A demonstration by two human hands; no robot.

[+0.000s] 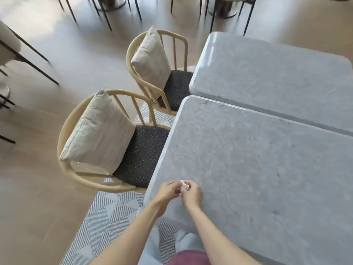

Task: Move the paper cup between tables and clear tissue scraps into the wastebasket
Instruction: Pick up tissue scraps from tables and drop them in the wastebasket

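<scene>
Over the near left corner of the grey marble table (257, 169), my left hand (168, 191) and my right hand (192, 194) meet. Between their fingertips is a small white tissue scrap (184, 185), pinched from both sides just above the tabletop. No paper cup or wastebasket is in view.
A second grey marble table (267, 73) stands right behind the near one. Two wooden chairs with dark seats and beige cushions, the near chair (107, 142) and the far chair (158, 69), sit along the tables' left side. A patterned rug (107, 217) lies underfoot. More chair legs stand at the back.
</scene>
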